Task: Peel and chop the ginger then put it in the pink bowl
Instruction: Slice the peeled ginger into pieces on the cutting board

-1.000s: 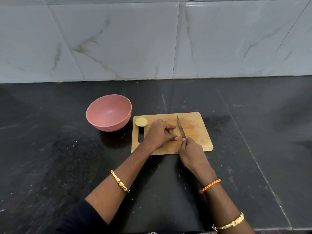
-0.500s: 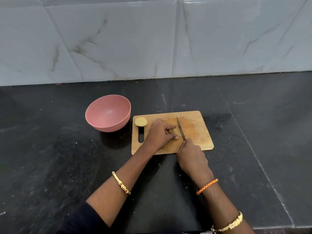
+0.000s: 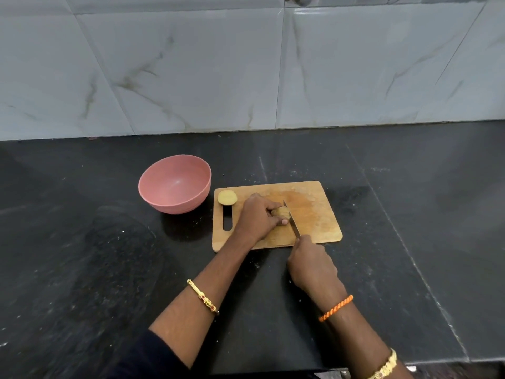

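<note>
Only ginger (image 3: 281,212), knife (image 3: 291,218), board (image 3: 317,214)

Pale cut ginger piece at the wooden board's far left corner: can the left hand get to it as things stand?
Probably yes: the ginger piece lies uncovered beside the left hand, though that hand first must release the ginger chunk it holds.

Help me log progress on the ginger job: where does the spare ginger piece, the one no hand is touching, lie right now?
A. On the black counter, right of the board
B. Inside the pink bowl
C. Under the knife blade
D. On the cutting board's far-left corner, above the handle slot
D: the spare ginger piece lies on the cutting board just above its slot, and the pink bowl holds nothing.
</note>
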